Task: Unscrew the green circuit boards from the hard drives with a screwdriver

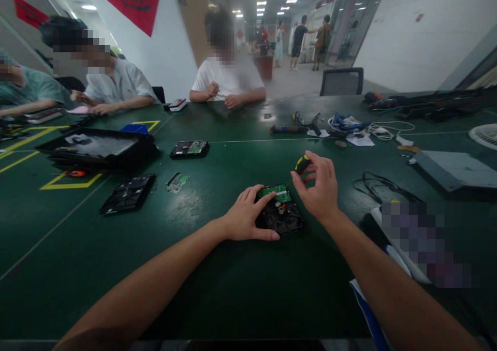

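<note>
A black hard drive [282,217] with a green circuit board [276,192] on top lies on the green table [233,283] in front of me. My left hand [246,216] grips its left side, thumb along the near edge and fingers over the top. My right hand [318,185] is closed round a small screwdriver with a yellow and black handle [302,163], its tip pointing down towards the board's right corner.
Another hard drive [189,149], a loose circuit board [177,182], a black drive frame [128,193] and a black tray [97,148] lie to the left. Tools and cables [341,126] lie at the back right, a grey case [454,169] to the right. Several people sit across the table.
</note>
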### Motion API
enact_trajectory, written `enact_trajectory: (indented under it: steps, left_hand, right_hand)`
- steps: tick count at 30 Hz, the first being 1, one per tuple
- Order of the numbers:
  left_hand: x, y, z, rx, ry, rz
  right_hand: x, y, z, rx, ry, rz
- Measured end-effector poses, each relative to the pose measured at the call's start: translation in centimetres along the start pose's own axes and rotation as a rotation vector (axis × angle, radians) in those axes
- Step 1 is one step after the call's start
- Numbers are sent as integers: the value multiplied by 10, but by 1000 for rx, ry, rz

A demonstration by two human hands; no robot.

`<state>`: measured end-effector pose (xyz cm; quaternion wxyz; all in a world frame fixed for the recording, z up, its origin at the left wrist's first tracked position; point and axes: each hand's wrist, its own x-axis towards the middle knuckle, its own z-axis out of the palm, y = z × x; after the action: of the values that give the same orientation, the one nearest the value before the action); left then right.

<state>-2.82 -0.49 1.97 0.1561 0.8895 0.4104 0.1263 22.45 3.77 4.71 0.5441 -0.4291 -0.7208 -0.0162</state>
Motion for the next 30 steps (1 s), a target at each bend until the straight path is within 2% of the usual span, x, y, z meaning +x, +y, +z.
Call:
enact_trajectory:
  steps: [25, 30]
  left_hand:
    - [0, 1, 0, 11, 14, -2]
    - [0, 0, 1, 0, 21, 6]
  right_hand:
    - [-3, 5, 5, 70, -53, 18]
    - [-4, 6, 6, 40, -2, 9]
